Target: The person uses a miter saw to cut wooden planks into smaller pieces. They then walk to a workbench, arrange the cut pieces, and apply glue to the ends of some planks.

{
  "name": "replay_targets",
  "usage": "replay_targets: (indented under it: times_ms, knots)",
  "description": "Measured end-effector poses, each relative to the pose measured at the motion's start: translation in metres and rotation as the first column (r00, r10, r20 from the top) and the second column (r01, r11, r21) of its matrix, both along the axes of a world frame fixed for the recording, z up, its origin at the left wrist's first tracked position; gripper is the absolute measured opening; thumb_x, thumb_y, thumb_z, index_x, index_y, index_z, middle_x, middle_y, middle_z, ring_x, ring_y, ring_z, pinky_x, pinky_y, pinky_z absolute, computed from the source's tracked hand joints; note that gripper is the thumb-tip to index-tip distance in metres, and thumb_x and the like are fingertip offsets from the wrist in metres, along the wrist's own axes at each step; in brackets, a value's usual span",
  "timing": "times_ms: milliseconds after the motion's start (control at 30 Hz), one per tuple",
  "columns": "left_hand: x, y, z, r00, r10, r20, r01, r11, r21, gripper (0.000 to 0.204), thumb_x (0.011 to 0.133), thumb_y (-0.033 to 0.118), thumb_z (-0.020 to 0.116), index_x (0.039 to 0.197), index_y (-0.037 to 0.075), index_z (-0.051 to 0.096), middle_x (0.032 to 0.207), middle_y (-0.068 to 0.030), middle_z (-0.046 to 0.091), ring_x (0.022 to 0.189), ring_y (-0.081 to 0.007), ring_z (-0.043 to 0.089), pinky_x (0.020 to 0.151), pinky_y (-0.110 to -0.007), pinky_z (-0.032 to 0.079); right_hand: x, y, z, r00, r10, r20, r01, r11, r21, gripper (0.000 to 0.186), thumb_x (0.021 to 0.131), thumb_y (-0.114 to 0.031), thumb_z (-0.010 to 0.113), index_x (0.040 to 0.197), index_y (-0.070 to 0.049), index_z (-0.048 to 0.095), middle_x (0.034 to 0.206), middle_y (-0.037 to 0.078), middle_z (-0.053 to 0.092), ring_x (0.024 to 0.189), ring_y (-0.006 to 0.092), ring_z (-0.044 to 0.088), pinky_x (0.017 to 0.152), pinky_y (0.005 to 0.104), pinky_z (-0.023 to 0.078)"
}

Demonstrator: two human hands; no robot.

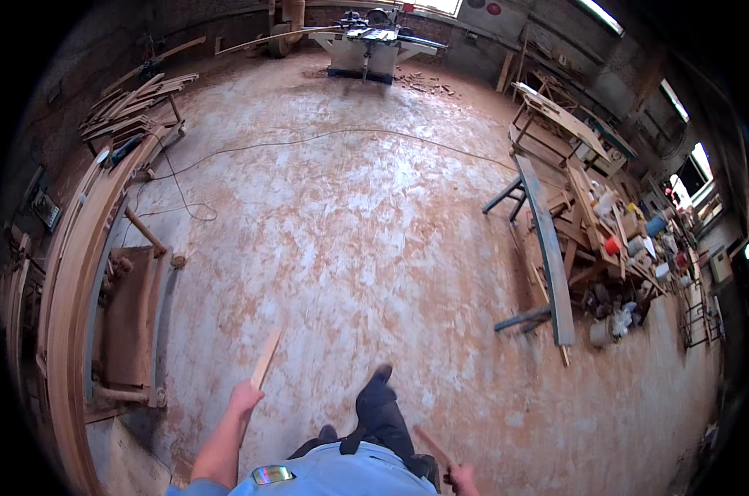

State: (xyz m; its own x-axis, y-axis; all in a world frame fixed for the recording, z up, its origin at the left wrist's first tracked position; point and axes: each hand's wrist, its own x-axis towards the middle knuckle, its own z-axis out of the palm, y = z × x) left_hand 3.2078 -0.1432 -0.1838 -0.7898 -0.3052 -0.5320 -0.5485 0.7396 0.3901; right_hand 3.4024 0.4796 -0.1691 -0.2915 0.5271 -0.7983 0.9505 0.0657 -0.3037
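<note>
I see the left hand (244, 398) low in the head view, left of centre, its fingers wrapped around the lower end of a short pale wooden strip (266, 357). The strip rises from the top of the fist and tilts up and to the right, its free end clear of everything and hanging over the dusty floor (366, 223).

The right hand (462, 478) sits at the bottom edge, right of centre, partly cut off by the frame. Its fingers are closed on a darker wooden stick (433, 447), which runs from the fist up and to the left. The two pieces are well apart, with the dark trouser leg and shoe (378, 403) stepping forward between them.

To the left stand long curved wooden mouldings (73, 273), with a low wooden frame (131, 318) just beside them and a stack of curved slats (135, 103) further back. A thin cable (308, 139) trails across the floor. A woodworking machine (373, 45) stands at the far wall. On the right, a long grey plank on a trestle (546, 248) lies beside a cluttered worktop (618, 236) carrying containers and offcuts.
</note>
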Motion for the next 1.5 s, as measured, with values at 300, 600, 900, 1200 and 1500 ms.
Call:
replay_targets:
  times_ms: [300,600,900,1200,1500]
  knots:
    - [-0.229,0.052,0.008,0.978,0.165,0.131,-0.156,0.984,-0.083,0.051,0.067,0.039,0.071,0.100,0.000,0.066,0.092,-0.0235,0.067,0.087,-0.0373,0.066,0.077,-0.044,0.053,-0.280,0.049,-0.038,0.955,0.247,0.164,-0.232,0.967,-0.109,0.032,0.080,-0.021,0.063,0.082,0.010,0.060,0.068,0.016,0.062,0.048,0.0282,0.061,0.046,0.0405,0.050]
    - [-0.344,0.099,-0.049,0.833,0.128,0.538,-0.065,0.989,-0.134,0.045,0.070,0.046,0.071,0.090,0.005,0.071,0.091,-0.0179,0.069,0.085,-0.0292,0.068,0.075,-0.039,0.053,-0.684,0.112,-0.004,0.890,0.226,-0.396,-0.158,0.968,0.197,0.021,0.084,-0.016,0.057,0.091,0.004,0.058,0.068,0.013,0.061,0.057,0.0216,0.062,0.049,0.0353,0.052]
    - [-0.770,0.078,-0.031,0.940,0.032,0.341,0.000,0.996,-0.091,0.041,0.068,0.037,0.069,0.092,0.003,0.070,0.094,-0.0207,0.068,0.089,-0.0332,0.066,0.079,-0.042,0.053,-0.948,0.096,0.032,0.854,-0.231,-0.466,0.205,0.973,-0.106,0.021,0.086,-0.009,0.053,0.104,0.001,0.050,0.075,0.009,0.056,0.061,0.0200,0.061,0.049,0.0305,0.054]
    - [-1.206,0.169,0.079,0.978,0.155,-0.142,-0.147,0.987,0.063,0.035,0.069,0.020,0.066,0.097,-0.001,0.063,0.086,-0.0197,0.068,0.082,-0.0327,0.067,0.073,-0.042,0.052,-1.072,0.185,-0.104,0.867,0.467,-0.176,-0.421,0.873,0.245,0.026,0.083,-0.024,0.058,0.099,-0.004,0.065,0.088,0.015,0.064,0.077,0.0274,0.062,0.066,0.0408,0.051]
    - [-1.286,0.227,0.048,0.955,0.207,0.210,-0.220,0.975,0.042,0.028,0.067,0.019,0.070,0.083,-0.005,0.067,0.070,-0.0191,0.066,0.063,-0.0273,0.068,0.062,-0.040,0.055,-1.434,0.216,-0.002,0.919,0.331,-0.217,-0.299,0.940,0.166,0.026,0.082,-0.021,0.055,0.088,-0.001,0.068,0.061,0.014,0.060,0.050,0.0236,0.061,0.046,0.0378,0.049]
